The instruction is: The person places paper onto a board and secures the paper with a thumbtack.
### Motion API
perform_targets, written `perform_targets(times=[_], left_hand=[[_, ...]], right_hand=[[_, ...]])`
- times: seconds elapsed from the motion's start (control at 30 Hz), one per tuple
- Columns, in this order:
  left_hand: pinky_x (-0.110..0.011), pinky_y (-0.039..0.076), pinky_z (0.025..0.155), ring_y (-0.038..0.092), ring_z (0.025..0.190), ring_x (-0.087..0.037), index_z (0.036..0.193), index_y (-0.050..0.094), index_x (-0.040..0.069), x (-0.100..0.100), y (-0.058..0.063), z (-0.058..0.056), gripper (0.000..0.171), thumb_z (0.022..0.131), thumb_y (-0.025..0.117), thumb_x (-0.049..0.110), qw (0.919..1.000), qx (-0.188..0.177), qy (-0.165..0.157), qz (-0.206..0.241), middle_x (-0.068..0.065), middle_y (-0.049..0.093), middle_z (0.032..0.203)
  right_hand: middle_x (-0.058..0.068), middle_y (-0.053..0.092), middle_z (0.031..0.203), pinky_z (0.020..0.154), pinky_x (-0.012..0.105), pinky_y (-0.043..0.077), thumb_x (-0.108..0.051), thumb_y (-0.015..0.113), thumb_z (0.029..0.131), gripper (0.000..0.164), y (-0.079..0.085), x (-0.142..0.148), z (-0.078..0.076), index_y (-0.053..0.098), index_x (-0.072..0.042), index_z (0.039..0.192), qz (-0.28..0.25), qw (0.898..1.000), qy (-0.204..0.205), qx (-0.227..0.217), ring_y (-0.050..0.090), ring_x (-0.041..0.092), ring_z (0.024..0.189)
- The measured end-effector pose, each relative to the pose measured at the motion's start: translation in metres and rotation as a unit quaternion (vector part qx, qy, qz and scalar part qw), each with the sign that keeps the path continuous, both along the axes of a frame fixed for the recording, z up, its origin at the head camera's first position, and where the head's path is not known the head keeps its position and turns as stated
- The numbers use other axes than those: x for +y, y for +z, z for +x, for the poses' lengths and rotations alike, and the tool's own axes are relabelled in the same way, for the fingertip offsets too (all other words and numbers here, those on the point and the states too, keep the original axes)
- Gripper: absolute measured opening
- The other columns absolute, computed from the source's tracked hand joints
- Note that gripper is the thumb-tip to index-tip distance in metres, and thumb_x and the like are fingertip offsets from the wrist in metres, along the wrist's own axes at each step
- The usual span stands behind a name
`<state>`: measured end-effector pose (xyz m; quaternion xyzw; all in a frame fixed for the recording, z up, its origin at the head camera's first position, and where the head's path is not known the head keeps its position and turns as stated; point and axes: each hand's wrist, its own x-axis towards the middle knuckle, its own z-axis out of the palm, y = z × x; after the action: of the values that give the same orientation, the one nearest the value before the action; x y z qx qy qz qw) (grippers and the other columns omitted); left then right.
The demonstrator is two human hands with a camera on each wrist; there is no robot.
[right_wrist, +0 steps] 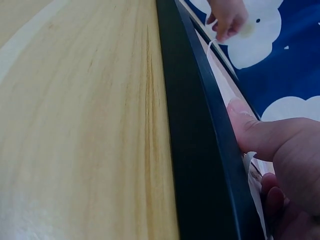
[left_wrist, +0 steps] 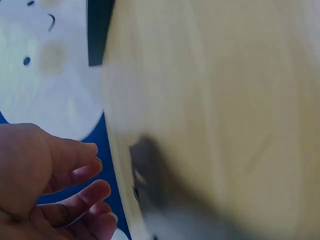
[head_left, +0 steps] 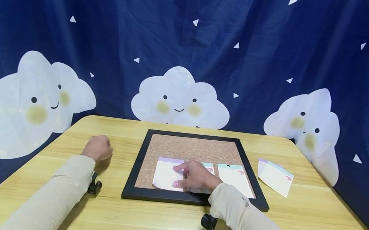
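In the head view my right hand [head_left: 196,176] presses on a cream note sheet [head_left: 165,173] with a purple top strip, thumb and index finger spread apart. That sheet lies on a framed cork board [head_left: 188,146]. The right hand partly covers a second sheet [head_left: 208,165] with a green strip. A third sheet [head_left: 235,176] lies to its right, a dark spot on its strip. My left hand [head_left: 98,148] is above the table, left of the board. In the left wrist view, its thumb and index finger pinch a tiny pin-like thing [left_wrist: 98,159], too small to identify.
Two loose note sheets [head_left: 277,178] overlap on the table right of the board. The board's black frame [head_left: 165,195] surrounds the cork. A blue curtain [head_left: 184,28] with cloud prints hangs behind the wooden table [head_left: 115,214].
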<state>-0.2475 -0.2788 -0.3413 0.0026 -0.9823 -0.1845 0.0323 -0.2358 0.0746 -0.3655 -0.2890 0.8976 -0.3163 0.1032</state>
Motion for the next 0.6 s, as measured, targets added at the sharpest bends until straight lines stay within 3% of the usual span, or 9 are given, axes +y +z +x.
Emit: perform_targets(times=[0.23,0.6], left_hand=[[-0.033,0.041,0.058,0.047,0.061,-0.023,0.068,0.048,0.007,0.029,0.008,-0.006,0.019,0.086,0.045,0.001,0.9990,0.033,-0.018,0.025,-0.005,0.049,0.061],[-0.034,0.045,0.064,0.053,0.071,-0.025,0.077,0.055,0.004,0.075,0.016,-0.013,0.012,0.087,0.051,-0.001,0.9958,0.057,-0.057,0.043,-0.007,0.056,0.073]], right_hand=[[-0.004,0.058,0.069,0.062,0.025,0.045,-0.024,0.084,0.077,0.048,0.000,0.000,0.001,0.069,-0.009,0.120,-0.004,1.000,0.002,0.001,0.045,0.010,0.057],[-0.002,0.058,0.066,0.059,0.024,0.044,-0.025,0.084,0.077,0.048,-0.001,-0.002,0.002,0.070,-0.012,0.121,0.001,1.000,-0.012,-0.010,0.046,0.010,0.058]])
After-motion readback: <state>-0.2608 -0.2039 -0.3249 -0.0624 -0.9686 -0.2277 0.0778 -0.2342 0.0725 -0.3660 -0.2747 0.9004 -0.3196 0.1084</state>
